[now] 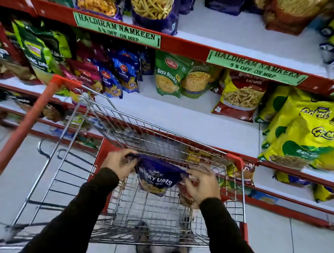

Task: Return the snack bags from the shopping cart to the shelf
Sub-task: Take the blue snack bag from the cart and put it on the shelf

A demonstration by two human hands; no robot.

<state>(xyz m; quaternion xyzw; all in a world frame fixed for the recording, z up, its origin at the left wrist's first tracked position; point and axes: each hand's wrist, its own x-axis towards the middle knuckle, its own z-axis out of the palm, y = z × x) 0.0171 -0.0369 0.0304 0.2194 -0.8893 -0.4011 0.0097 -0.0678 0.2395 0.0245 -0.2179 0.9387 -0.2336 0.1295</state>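
A dark blue snack bag (157, 178) hangs inside the wire shopping cart (80, 178), held by its top edge. My left hand (118, 161) grips its left corner and my right hand (201, 185) grips its right corner. A red snack bag (187, 200) lies in the basket under my right hand, mostly hidden. The shelf (184, 120) in front of the cart has a bare white stretch at the middle level, and the upper shelf (240, 35) has bare room to the right of the purple bags.
The cart's red handle (5, 158) runs down the left. A green Soya Sticks bag (168, 76) and a red-and-yellow bag (241, 95) stand on the middle shelf. Yellow bags (312, 135) are heaped at the right. My shoes (141, 238) stand on the tiled floor.
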